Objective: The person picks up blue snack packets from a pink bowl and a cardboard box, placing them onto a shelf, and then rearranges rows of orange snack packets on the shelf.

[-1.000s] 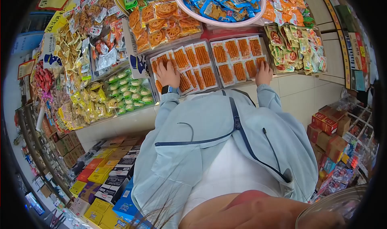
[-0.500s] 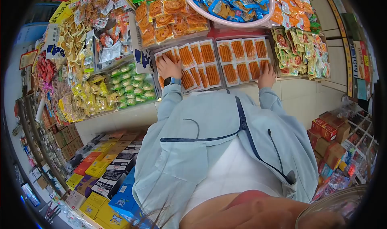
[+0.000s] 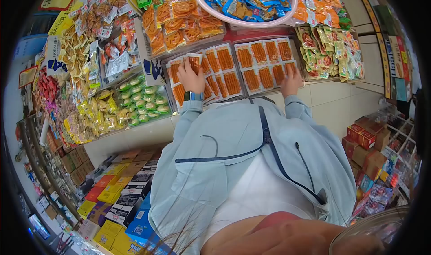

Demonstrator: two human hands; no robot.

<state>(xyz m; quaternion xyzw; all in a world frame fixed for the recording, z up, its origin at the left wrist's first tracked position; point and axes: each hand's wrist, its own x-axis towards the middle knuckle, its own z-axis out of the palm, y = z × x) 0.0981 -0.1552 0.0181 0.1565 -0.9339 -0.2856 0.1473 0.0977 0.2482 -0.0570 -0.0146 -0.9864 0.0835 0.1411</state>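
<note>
Two trays of clear packets with orange snack sticks lie on the counter in front of me, the left tray [image 3: 226, 77] and the right tray [image 3: 262, 59]. My left hand [image 3: 191, 79], with a watch on its wrist, grips one snack packet [image 3: 194, 61] and holds it tilted above the left tray's near corner. My right hand [image 3: 292, 80] lies flat on the packets at the right tray's front right corner, fingers spread. My light blue jacket fills the lower middle of the view.
A pink bowl [image 3: 211, 13] of blue packets sits behind the trays. Green packets [image 3: 143, 100], yellow snacks [image 3: 85, 53] and mixed packets [image 3: 332, 53] crowd the counter. Coloured boxes [image 3: 121, 187] are stacked on the floor to the left, red cartons [image 3: 363, 138] to the right.
My left hand has closed on a packet and lifted it off the left tray. My right hand has shifted slightly along the right tray's edge.
</note>
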